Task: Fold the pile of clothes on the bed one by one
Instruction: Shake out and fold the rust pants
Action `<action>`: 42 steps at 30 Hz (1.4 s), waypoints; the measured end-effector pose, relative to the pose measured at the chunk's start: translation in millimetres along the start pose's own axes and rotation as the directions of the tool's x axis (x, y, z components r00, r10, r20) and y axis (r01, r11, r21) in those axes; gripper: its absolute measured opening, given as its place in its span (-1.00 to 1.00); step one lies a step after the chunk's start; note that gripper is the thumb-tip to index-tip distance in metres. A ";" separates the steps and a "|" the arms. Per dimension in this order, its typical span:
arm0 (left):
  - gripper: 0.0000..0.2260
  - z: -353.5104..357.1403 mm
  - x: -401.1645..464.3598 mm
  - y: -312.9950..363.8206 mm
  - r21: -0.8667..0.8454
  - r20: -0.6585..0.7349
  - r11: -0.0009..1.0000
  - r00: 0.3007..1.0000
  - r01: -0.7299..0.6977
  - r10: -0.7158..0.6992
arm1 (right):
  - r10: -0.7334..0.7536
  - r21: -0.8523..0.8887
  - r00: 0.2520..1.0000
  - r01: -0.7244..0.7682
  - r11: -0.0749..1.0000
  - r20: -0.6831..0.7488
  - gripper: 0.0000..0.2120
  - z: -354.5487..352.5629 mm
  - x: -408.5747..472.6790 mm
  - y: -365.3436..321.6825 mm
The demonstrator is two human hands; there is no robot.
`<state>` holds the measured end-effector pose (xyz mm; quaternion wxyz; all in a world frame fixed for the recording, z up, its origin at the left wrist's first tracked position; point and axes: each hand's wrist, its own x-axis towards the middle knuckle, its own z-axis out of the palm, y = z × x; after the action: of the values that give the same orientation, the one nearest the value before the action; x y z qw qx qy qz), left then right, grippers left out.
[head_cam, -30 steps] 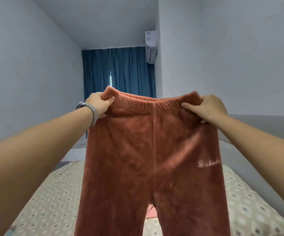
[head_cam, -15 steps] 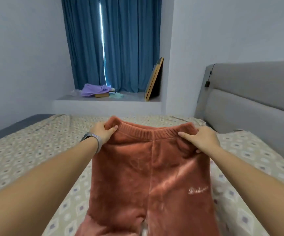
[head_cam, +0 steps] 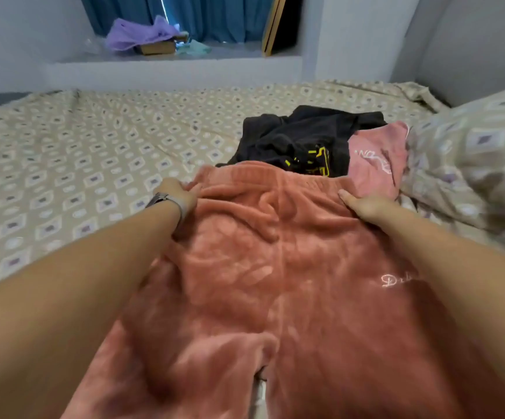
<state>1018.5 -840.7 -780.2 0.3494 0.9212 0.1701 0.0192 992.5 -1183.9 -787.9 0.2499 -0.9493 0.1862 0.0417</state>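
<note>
Bed w/ beige diamond-print sheet (head_cam: 78, 152) fills the view; grey wall behind, window ledge w/ blue curtain (head_cam: 215, 13), purple cloth (head_cam: 139, 33) and a leaning wood-framed board (head_cam: 270, 25) at the far end. Rust-orange fleece trousers (head_cam: 269, 267) lie spread front-up on the sheet, waistband away from the camera, legs running toward the near edge; small embroidered script shows near the right hip. Left hand (head_cam: 178, 192) (wrist w/ grey watch band) is at the left waistband corner, fingers curled into the fleece, so grip reads as closed on the cloth. Right hand (head_cam: 366, 205) is on the right waistband corner, thumb lying flat on top; fingers hidden under/behind the edge, so can't tell if it pinches or only presses. Rest of pile sits just beyond the waistband: crumpled black garment w/ yellow print (head_cam: 302, 137) and pink fleece garment w/ white line drawing (head_cam: 378, 158), touching each other; the waistband overlaps the black one's near edge. Step, as judged: laying out and flattening item before 1st fold. Next move prob. needs wrinkles near centre seam smoothed, then one leg brought over the other lengthwise, edges matched. Fleece is thick and will likely bulk at the crease.
</note>
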 end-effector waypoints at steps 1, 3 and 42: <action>-0.60 10.4 6.2 -8.7 -0.011 -0.005 1.000 1.000 0.015 -0.015 | 0.017 0.001 0.999 -0.017 1.000 -0.028 -0.31 11.4 7.4 10.3; -0.60 24.5 18.4 -20.2 -0.030 -0.058 1.000 0.998 0.007 -0.009 | 0.028 -0.012 0.992 -0.029 0.999 -0.119 -0.27 25.2 16.5 21.4; -0.32 -138.4 -497.2 -208.5 0.341 0.079 0.933 0.985 0.117 -0.152 | 0.285 0.379 0.939 -0.339 0.861 0.193 -0.49 2.5 -540.1 220.0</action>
<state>466.6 -769.5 -769.8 0.1966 0.9531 0.2151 -0.0817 409.5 -1180.3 -798.0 0.4436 -0.8286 0.3254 0.1040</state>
